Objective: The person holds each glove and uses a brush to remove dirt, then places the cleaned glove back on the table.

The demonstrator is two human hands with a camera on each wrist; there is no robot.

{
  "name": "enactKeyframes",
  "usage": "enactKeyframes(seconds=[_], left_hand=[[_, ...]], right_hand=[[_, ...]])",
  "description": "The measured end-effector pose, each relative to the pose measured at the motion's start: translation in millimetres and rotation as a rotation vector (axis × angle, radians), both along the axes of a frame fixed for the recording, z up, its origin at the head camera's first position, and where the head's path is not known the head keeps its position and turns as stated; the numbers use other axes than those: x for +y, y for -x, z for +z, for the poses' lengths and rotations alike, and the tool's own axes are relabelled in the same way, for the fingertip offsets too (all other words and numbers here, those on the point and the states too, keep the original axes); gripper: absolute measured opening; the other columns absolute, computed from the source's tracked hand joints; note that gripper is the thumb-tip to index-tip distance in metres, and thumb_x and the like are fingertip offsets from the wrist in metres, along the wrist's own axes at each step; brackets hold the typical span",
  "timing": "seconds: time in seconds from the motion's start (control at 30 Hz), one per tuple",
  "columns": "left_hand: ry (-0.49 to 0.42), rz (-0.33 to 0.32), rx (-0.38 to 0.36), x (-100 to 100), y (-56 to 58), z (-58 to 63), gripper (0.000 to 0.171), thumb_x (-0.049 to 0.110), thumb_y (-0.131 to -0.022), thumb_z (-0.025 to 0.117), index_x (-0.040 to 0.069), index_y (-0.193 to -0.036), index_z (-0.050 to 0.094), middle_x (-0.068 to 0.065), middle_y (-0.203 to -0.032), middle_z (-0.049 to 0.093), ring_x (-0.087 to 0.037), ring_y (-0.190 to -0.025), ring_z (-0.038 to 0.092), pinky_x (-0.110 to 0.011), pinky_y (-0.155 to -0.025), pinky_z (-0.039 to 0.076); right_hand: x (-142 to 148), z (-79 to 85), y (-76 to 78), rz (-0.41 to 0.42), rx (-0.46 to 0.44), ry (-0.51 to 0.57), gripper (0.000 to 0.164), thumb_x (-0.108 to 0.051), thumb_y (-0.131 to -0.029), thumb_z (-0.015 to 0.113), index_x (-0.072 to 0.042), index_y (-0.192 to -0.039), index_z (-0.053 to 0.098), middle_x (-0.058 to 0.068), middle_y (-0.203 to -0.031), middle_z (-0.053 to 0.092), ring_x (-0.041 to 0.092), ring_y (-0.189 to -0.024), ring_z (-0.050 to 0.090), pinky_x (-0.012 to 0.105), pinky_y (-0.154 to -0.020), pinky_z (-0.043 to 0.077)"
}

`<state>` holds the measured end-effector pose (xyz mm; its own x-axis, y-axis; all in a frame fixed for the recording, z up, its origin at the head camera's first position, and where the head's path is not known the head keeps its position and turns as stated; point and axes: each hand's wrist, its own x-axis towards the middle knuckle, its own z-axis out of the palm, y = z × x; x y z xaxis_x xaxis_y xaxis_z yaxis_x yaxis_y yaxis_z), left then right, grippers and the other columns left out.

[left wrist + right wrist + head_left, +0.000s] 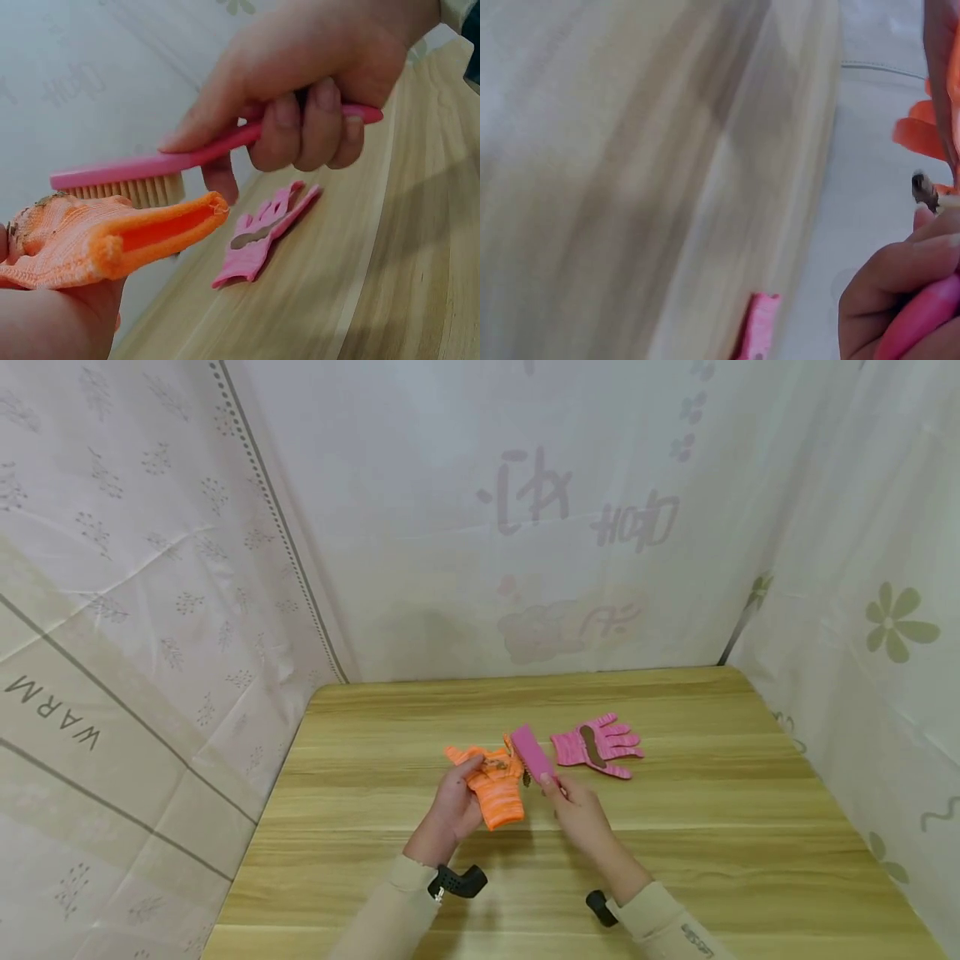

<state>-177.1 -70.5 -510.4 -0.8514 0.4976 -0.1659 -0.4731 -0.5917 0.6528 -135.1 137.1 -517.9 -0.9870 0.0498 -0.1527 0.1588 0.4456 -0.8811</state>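
Observation:
An orange knit glove (499, 793) with dark dirt on it is held up off the table by my left hand (456, 800), whose thumb lies over it. The glove's open cuff faces the camera in the left wrist view. My right hand (576, 810) grips the handle of a pink brush (124, 169), fingers curled round it. Pale bristles (142, 191) point down over the soiled part of the glove; whether they touch it I cannot tell. On the table to the right lies a pink knit glove (611, 745) with a brown stain across its palm.
The wooden table (390, 885) carries these things. White patterned curtains (450, 527) hang behind it and along both sides. A black strap with a device (459, 882) sits at the left wrist, another black device (600, 908) at the right.

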Motion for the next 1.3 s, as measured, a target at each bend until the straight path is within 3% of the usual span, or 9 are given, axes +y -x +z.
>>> enactKeyframes(seconds=[0.3, 0.47, 0.6, 0.7, 0.83, 0.93, 1.03, 1.17, 1.3], left_hand=[[-0.027, 0.035, -0.007, -3, -1.0, 1.4, 0.036, 0.026, -0.111, 0.035, 0.011, -0.141, 0.022, -0.005, -0.147, 0.036, -0.016, -0.137, 0.040, -0.028, -0.108, 0.042], [-0.017, 0.024, 0.002, -5, 0.3, 2.4, 0.031, 0.026, -0.112, 0.032, 0.012, -0.138, 0.023, -0.007, -0.152, 0.032, -0.016, -0.136, 0.039, -0.029, -0.106, 0.042], [-0.012, 0.020, -0.012, -4, 1.7, 2.8, 0.017, 0.027, -0.112, 0.033, 0.014, -0.122, 0.032, -0.005, -0.140, 0.040, -0.014, -0.122, 0.046, -0.029, -0.098, 0.043], [0.006, 0.041, 0.003, -2, 2.5, 2.2, 0.012, 0.023, -0.111, 0.037, 0.013, -0.108, 0.043, -0.003, -0.122, 0.050, -0.013, -0.105, 0.050, -0.029, -0.088, 0.045], [0.037, 0.098, 0.026, 0, 1.6, 1.5, 0.016, 0.014, -0.108, 0.046, 0.012, -0.095, 0.054, -0.002, -0.103, 0.058, -0.013, -0.094, 0.055, -0.030, -0.081, 0.049], [0.060, 0.124, 0.021, 0, 0.4, 1.4, 0.010, 0.010, -0.105, 0.052, 0.012, -0.097, 0.057, -0.003, -0.104, 0.062, -0.015, -0.098, 0.061, -0.031, -0.084, 0.053], [0.084, 0.136, 0.013, -1, -0.2, 1.1, 0.002, 0.008, -0.103, 0.056, 0.010, -0.102, 0.056, -0.005, -0.109, 0.064, -0.017, -0.102, 0.064, -0.033, -0.086, 0.055], [0.107, 0.129, 0.016, -3, -0.6, 0.0, 0.021, 0.007, -0.102, 0.057, 0.006, -0.121, 0.049, -0.008, -0.122, 0.061, -0.019, -0.110, 0.064, -0.035, -0.091, 0.056], [0.122, 0.125, 0.018, -4, -0.8, -1.2, 0.042, 0.005, -0.101, 0.057, 0.004, -0.139, 0.038, -0.012, -0.133, 0.055, -0.021, -0.116, 0.063, -0.035, -0.093, 0.055]], right_hand=[[7, -20.1, -1.7, 0.017, -0.034, -0.124, 0.047, -0.045, -0.107, 0.045, -0.003, -0.096, 0.063, 0.002, -0.067, 0.043, 0.016, -0.060, 0.038, 0.029, -0.056, 0.034], [13, -16.4, 0.2, -0.002, -0.015, -0.130, 0.054, -0.052, -0.107, 0.041, -0.004, -0.108, 0.066, 0.002, -0.068, 0.044, 0.016, -0.061, 0.039, 0.030, -0.056, 0.035], [13, -7.0, 0.7, -0.005, 0.015, -0.104, 0.063, -0.057, -0.105, 0.038, -0.004, -0.126, 0.065, 0.004, -0.073, 0.049, 0.018, -0.068, 0.045, 0.031, -0.064, 0.040], [10, 0.4, -1.1, -0.002, 0.041, -0.073, 0.062, -0.058, -0.105, 0.040, -0.005, -0.125, 0.065, 0.004, -0.074, 0.050, 0.017, -0.068, 0.045, 0.029, -0.062, 0.040], [6, 8.0, -3.3, -0.005, 0.061, -0.036, 0.057, -0.057, -0.104, 0.043, -0.008, -0.118, 0.067, 0.001, -0.070, 0.049, 0.013, -0.060, 0.041, 0.025, -0.053, 0.035], [4, 11.2, -4.1, 0.008, 0.064, -0.037, 0.057, -0.058, -0.104, 0.043, -0.009, -0.119, 0.067, 0.003, -0.070, 0.050, 0.013, -0.058, 0.040, 0.025, -0.051, 0.035], [5, 12.8, -4.5, 0.009, 0.073, -0.087, 0.064, -0.060, -0.104, 0.041, -0.007, -0.132, 0.063, 0.009, -0.083, 0.062, 0.016, -0.067, 0.049, 0.029, -0.059, 0.043], [8, 12.6, -3.5, -0.011, 0.086, -0.153, 0.071, -0.061, -0.104, 0.037, -0.002, -0.141, 0.056, 0.016, -0.103, 0.068, 0.022, -0.084, 0.057, 0.039, -0.075, 0.049], [9, 13.2, -2.4, -0.006, 0.093, -0.119, 0.065, -0.058, -0.105, 0.040, -0.004, -0.134, 0.061, 0.011, -0.082, 0.058, 0.019, -0.072, 0.050, 0.033, -0.064, 0.044]])
